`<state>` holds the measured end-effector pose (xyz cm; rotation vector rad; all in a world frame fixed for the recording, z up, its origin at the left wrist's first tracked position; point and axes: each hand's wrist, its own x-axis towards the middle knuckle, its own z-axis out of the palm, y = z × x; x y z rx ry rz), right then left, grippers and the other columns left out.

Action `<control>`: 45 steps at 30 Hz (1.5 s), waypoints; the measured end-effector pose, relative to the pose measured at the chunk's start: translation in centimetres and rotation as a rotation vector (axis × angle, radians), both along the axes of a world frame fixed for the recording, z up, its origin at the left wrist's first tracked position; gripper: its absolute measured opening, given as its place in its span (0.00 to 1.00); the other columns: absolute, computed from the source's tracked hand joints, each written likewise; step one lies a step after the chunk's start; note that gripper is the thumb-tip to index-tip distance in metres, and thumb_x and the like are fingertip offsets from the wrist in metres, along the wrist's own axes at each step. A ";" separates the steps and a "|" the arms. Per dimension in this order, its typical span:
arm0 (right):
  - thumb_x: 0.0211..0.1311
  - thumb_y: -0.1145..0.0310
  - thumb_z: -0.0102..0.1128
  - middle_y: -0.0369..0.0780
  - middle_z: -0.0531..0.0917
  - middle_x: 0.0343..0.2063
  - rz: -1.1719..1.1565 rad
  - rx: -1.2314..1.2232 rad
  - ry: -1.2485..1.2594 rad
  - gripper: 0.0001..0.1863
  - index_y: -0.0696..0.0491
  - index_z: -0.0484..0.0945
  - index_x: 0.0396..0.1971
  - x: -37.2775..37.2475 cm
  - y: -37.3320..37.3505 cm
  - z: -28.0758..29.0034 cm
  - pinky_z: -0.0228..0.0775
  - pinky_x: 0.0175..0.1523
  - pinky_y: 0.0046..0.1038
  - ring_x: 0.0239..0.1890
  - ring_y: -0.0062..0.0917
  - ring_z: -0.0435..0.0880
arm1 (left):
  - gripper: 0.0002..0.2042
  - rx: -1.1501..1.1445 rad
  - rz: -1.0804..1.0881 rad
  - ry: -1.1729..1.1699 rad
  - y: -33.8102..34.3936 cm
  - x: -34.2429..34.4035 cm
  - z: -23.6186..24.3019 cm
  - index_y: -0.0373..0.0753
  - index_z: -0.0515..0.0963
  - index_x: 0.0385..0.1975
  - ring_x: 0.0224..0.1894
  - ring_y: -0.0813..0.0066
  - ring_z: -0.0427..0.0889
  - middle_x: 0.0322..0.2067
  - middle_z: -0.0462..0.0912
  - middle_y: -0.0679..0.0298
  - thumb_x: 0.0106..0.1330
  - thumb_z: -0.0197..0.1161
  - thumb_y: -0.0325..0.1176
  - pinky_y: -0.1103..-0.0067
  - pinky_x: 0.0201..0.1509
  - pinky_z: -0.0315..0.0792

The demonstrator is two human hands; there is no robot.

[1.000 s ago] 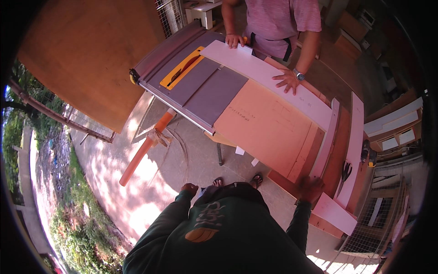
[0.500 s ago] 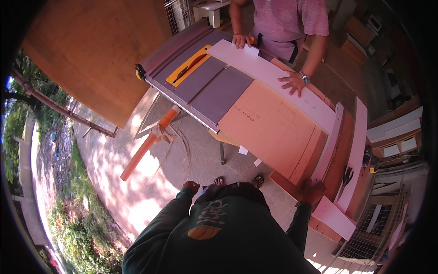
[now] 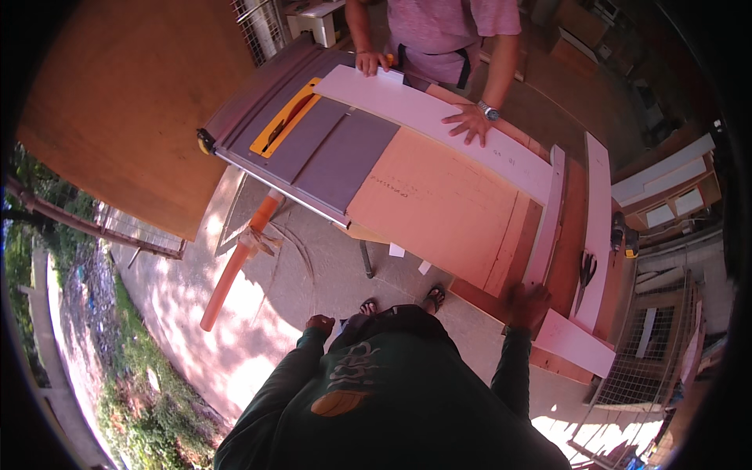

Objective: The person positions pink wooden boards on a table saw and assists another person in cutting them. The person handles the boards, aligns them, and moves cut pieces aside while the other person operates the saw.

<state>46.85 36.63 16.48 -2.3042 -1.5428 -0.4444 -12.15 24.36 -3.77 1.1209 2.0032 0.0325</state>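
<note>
My right hand (image 3: 529,306) is closed at the near end of a narrow white strip (image 3: 544,227), on the right part of the worktable. My left hand (image 3: 319,323) hangs low beside my body, fingers curled; something small and pale shows beside it, not clear enough to name. Across the table, a co-worker presses a long white board (image 3: 431,117) flat with both hands, one near its far left end and one spread on its middle. That board's left end lies beside the yellow insert (image 3: 286,117) of the table saw (image 3: 313,149).
A bare wooden panel (image 3: 439,200) extends the saw's top. Scissors (image 3: 587,270) lie on another white strip (image 3: 598,204), with a drill (image 3: 623,235) beyond. A white offcut (image 3: 576,345) sits near my right forearm. An orange pipe (image 3: 227,286) stands at the left.
The whole view has shifted, so the table and co-worker appear farther left. Both my hands and the co-worker's hands keep nearly the same places relative to the boards.
</note>
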 end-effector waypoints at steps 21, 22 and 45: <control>0.58 0.52 0.67 0.52 0.78 0.41 -0.044 0.001 0.072 0.27 0.62 0.76 0.44 -2.6 0.6 2.7 0.69 0.58 0.53 0.52 0.52 0.76 | 0.12 0.284 -0.221 0.064 0.6 -1.0 -2.8 0.42 0.84 0.32 0.43 0.43 0.87 0.39 0.88 0.50 0.65 0.55 0.40 0.53 0.48 0.81; 0.58 0.52 0.68 0.53 0.78 0.42 -0.031 -0.014 0.051 0.27 0.62 0.76 0.44 -2.3 0.7 2.5 0.70 0.58 0.52 0.53 0.52 0.76 | 0.12 0.296 -0.247 0.068 0.6 -0.9 -2.8 0.42 0.84 0.31 0.44 0.43 0.87 0.39 0.88 0.49 0.65 0.55 0.39 0.53 0.48 0.81; 0.61 0.52 0.71 0.57 0.79 0.42 0.033 0.057 0.083 0.29 0.62 0.76 0.47 -0.7 0.6 0.8 0.74 0.53 0.52 0.50 0.54 0.78 | 0.22 0.048 0.113 -0.003 -0.6 0.0 -0.1 0.42 0.91 0.35 0.53 0.43 0.85 0.44 0.89 0.46 0.58 0.68 0.56 0.57 0.64 0.77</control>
